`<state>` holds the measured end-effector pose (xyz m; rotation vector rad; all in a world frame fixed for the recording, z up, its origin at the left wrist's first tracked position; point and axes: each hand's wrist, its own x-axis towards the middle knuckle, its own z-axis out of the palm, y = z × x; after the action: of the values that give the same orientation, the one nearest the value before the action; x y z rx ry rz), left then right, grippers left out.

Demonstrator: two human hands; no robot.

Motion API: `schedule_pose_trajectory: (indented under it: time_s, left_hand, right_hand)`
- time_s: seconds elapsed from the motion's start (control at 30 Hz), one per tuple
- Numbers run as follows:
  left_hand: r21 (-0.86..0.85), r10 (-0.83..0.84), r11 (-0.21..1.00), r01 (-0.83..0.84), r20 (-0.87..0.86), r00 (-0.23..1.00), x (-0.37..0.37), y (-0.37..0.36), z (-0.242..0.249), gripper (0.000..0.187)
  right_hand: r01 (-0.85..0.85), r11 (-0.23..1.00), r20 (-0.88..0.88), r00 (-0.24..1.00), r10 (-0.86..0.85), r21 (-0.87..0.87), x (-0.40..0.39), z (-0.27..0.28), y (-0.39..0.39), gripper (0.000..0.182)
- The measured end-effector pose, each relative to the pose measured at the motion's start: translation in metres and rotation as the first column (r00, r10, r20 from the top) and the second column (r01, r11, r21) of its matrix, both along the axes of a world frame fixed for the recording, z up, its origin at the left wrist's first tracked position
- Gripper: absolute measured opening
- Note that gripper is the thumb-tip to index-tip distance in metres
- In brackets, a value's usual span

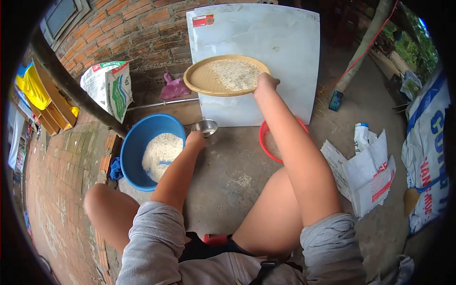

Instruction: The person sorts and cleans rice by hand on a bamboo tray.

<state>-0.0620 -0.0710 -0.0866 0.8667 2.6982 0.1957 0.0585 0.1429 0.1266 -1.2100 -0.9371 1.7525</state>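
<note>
My right hand (266, 83) grips the near right rim of a round woven winnowing tray (202, 78), holding it up in front of a white board. Pale grains that look like rice (237, 72) are spread over the tray's right half. Lower down, my left hand (195, 140) is closed on a small metal bowl (207, 126) with a little pale grain in it. This bowl is just right of a large blue basin (130, 156), which holds a heap of similar grain (162, 151). Partly behind my right forearm, a red basin (264, 137) stands on the floor.
The white board (289, 57) leans near a brick wall (118, 35). A white sack (107, 85) and a purple plastic bag (175, 88) are at the left. On the right are a phone (336, 100), crumpled sacks (363, 173), a large printed sack (430, 156) and a pole (363, 50).
</note>
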Motion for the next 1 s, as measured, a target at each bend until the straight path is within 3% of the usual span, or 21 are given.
schedule_pose_trajectory:
  time_s: [0.07,0.1,0.2,0.3,0.33,0.4,0.43,0.47,0.53,0.67,0.73,0.77,0.8,0.87,1.0]
  left_hand:
    - [0.09,0.118,0.989,-0.12,0.03,0.993,0.025,-0.014,-0.019,0.029]
    - [0.14,0.1,0.985,-0.097,-0.01,0.995,0.02,-0.023,-0.054,0.03]
    - [0.297,0.22,0.934,-0.2,-0.034,0.975,0.042,-0.051,-0.081,0.027]
    - [0.311,0.253,0.921,-0.236,-0.015,0.967,0.043,-0.074,-0.116,0.021]
    - [0.311,0.25,0.921,-0.236,-0.005,0.968,0.045,-0.071,-0.12,0.021]
    - [0.362,0.384,0.845,-0.394,0.102,0.917,0.048,-0.054,-0.127,0.025]
    - [0.412,0.409,0.812,-0.412,0.1,0.907,0.051,-0.049,-0.127,0.044]
    - [0.407,0.402,0.816,-0.411,0.11,0.909,0.052,-0.046,-0.126,0.044]
    - [0.475,0.35,0.799,-0.369,0.131,0.928,0.052,-0.047,-0.117,0.069]
    - [0.386,0.418,0.793,-0.471,0.217,0.882,0.068,-0.051,-0.104,0.068]
    - [0.494,0.539,0.715,-0.495,0.062,0.84,0.083,-0.054,-0.126,0.068]
    - [0.437,0.537,0.695,-0.571,0.213,0.816,0.089,-0.058,-0.131,0.064]
    - [0.432,0.54,0.694,-0.576,0.218,0.813,0.096,-0.063,-0.149,0.064]
    - [0.326,0.438,0.884,-0.336,-0.321,0.84,0.11,-0.068,-0.199,0.061]
    - [0.328,0.436,0.87,-0.368,-0.166,0.884,0.109,-0.066,-0.178,0.056]
  right_hand:
    - [-0.006,0.999,0.081,0.997,0.003,0.036,-0.005,-0.001,-0.018,0.053]
    - [-0.015,0.999,0.065,0.998,0.012,0.046,-0.01,-0.009,-0.023,0.051]
    - [-0.056,0.996,0.102,0.994,0.049,0.069,-0.017,-0.032,-0.037,0.033]
    - [-0.057,0.986,0.137,0.99,0.036,0.155,-0.018,-0.06,-0.045,0.024]
    - [-0.055,0.986,0.147,0.989,0.032,0.157,-0.017,-0.068,-0.047,0.024]
    - [-0.097,0.962,0.297,0.955,0.017,0.256,-0.01,-0.085,-0.047,0.02]
    - [-0.096,0.949,0.356,0.934,-0.018,0.301,-0.01,-0.097,-0.043,0.019]
    - [-0.093,0.95,0.367,0.93,-0.025,0.299,-0.009,-0.107,-0.037,0.019]
    - [-0.173,0.92,0.459,0.888,-0.008,0.352,0.0,-0.118,-0.03,0.019]
    - [-0.238,0.875,0.513,0.858,-0.014,0.421,0.014,-0.149,-0.01,0.021]
    - [-0.276,0.87,0.57,0.822,-0.008,0.41,0.023,-0.149,-0.009,0.022]
    - [-0.306,0.865,0.571,0.82,0.027,0.398,0.027,-0.149,-0.009,0.023]
    - [-0.336,0.86,0.573,0.817,0.064,0.384,0.031,-0.149,-0.01,0.023]
    - [-0.374,0.862,0.604,0.791,0.104,0.342,0.037,-0.148,-0.015,0.028]
    - [-0.377,0.904,0.602,0.776,0.189,0.201,0.045,-0.173,-0.017,0.035]
